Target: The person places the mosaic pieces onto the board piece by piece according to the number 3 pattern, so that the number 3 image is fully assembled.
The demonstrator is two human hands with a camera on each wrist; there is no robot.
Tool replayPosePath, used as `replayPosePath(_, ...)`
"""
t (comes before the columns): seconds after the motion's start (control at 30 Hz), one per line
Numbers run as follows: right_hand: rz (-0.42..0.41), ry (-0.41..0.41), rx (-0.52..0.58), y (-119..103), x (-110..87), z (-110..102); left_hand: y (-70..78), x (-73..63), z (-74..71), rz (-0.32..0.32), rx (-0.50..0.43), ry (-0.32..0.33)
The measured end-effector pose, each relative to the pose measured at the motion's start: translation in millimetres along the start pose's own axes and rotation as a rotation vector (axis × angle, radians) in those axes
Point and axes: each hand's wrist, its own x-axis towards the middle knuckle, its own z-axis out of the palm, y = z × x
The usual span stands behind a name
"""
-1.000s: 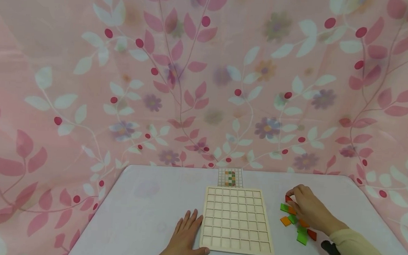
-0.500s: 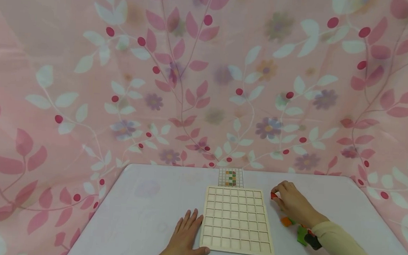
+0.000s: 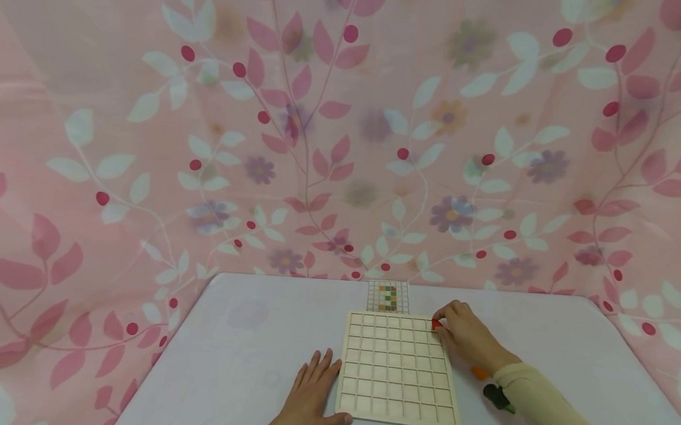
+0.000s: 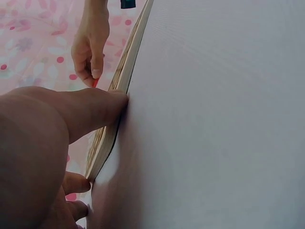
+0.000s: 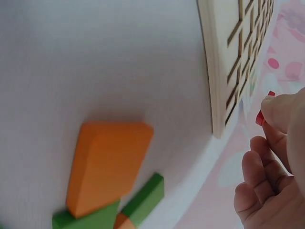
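No text, label, brand, number or sign can be read in any view. The card [image 3: 389, 296] at the far edge of the worktop [image 3: 251, 337] bears only a grid of coloured squares, too small to show any writing. The wooden grid board [image 3: 398, 369], the tiles and the floral cloth [image 3: 322, 127] behind carry no lettering.

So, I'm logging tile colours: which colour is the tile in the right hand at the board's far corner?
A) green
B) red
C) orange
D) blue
B: the right hand pinches a red tile at the far right corner of the wooden grid board.
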Motion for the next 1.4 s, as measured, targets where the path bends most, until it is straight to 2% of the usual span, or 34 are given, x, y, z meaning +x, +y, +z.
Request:
replayPosePath(0.17,0.03,-0.035,0.02,-3.2,6.6,11.7,6.0,-1.4,-3.5,-0.024,0.015,-0.021)
replayPosePath(0.37,0.0,-0.029,0.008,-10.8,12.6,22.5,7.0,-1.5,-4.1,-0.037,0.05,-0.03)
replayPosePath(0.57,0.026,-0.065,0.035,-18.3,18.1,28.0,5.3,-2.1,-3.4,-0.017,0.02,-0.015)
replayPosePath(0.8,0.02,-0.087,0.063,-24.9,22.6,32.1,2.1,-1.0,-1.2,0.002,-0.016,-0.008)
replayPosePath(1.1,-0.053,-0.081,0.055,-33.7,27.9,31.6,3.4,-0.8,-2.7,-0.011,0.017,-0.01)
replayPosePath(1.27,-0.049,-0.112,0.065,-35.3,29.9,28.0,6.1,-1.7,-3.9,-0.018,0.051,-0.013)
replayPosePath(1.4,-0.037,-0.138,0.088,-33.6,30.3,27.4,5.5,-1.8,-2.5,-0.004,0.018,0.005)
